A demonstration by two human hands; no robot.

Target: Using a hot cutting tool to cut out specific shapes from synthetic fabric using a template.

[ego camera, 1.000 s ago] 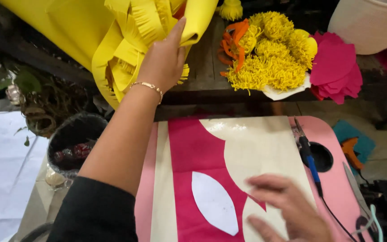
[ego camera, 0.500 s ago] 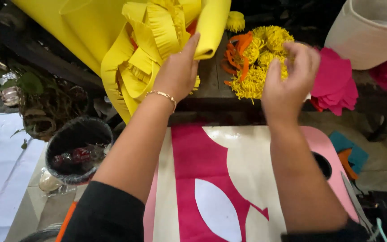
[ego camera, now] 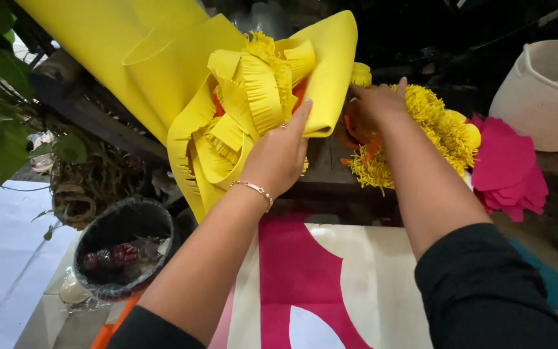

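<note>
Yellow foam sheet (ego camera: 163,58) and its bundle of fringed strips (ego camera: 240,110) sit under the left hand (ego camera: 279,155), whose fingers lie together, flat against the rolled edge, as they did a second ago. Beyond those fingertips to the right, the right hand (ego camera: 376,103) has come up from the pink-and-cream board (ego camera: 330,278) and now curls into the yellow pompom flowers (ego camera: 434,129), apparently pinching an orange piece (ego camera: 356,139); pink paper flowers (ego camera: 505,165) lie further right.

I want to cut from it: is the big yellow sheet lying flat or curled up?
Curled. The yellow sheet bends into a loose roll, its edge folding over fringed strips where the left hand presses it.
</note>
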